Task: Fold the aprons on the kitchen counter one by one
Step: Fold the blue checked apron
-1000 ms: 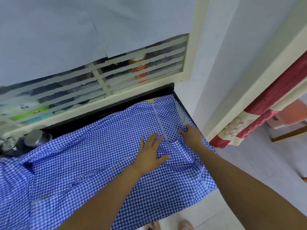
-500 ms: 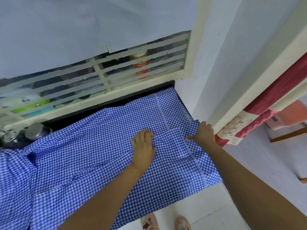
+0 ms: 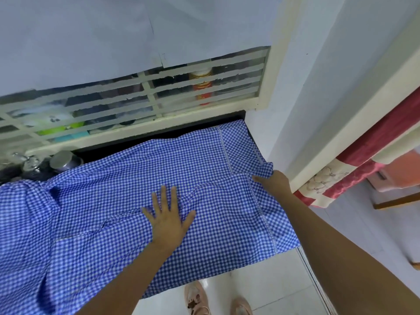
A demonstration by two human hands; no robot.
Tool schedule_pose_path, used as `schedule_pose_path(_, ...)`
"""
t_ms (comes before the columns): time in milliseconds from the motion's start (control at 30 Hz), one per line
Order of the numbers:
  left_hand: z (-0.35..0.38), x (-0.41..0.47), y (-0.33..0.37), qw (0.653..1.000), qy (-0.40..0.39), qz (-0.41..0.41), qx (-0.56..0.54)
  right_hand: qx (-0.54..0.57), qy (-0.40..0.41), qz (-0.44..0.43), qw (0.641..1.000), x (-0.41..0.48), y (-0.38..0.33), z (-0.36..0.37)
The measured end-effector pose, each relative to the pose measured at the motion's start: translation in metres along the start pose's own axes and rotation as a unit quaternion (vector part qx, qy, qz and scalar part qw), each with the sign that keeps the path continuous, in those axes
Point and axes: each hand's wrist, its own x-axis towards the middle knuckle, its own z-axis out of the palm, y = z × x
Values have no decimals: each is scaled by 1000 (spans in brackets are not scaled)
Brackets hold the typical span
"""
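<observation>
As left hand presses apron, right hand pinches it.

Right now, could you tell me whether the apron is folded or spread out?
Spread out: the apron lies open across the counter, left hand flat on it.

Blue-white gingham apron spread flat, lightly creased, over dark counter; front edge overhanging.

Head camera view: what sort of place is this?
Probably a home kitchen: a dark counter beneath a barred window, a steel canister at its left end, and a checked apron spread over it.
</observation>
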Motion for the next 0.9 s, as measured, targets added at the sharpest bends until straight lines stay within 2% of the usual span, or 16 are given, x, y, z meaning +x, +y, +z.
schedule_pose_path(100, -12, -7, -50, 998, -1, -65, -3, -61, 28, -75, 995, -7, -15, 2)
schedule_pose_path(167, -16, -13, -69, 998, -48, -45, 1, -98, 66, -135, 984, -18, -31, 6)
schedule_pose_path(233, -14, -16, -70, 995, -101, -21, 10, -101, 66, -162, 979, -25, -44, 5)
schedule_pose_path(367, -8, -3, -40, 991, -126, -38, 26, -109, 98, -170, 974, -27, -50, -33)
schedule_pose_path(500, -11, 31, 24, 987, -161, 9, 15, -119, 181, -195, 957, -31, -67, -87)
schedule_pose_path(700, -26, 60, 89, 971, -233, 56, 9, -213, 146, -166, 952, -38, -107, -133)
schedule_pose_path(800, -44, 54, 85, 981, -179, 64, -22, -222, 109, -170, 954, -59, -128, -122)
schedule_pose_path(900, -67, 32, 53, 994, -84, 2, -72, -210, 67, -185, 958, -81, -147, -97)
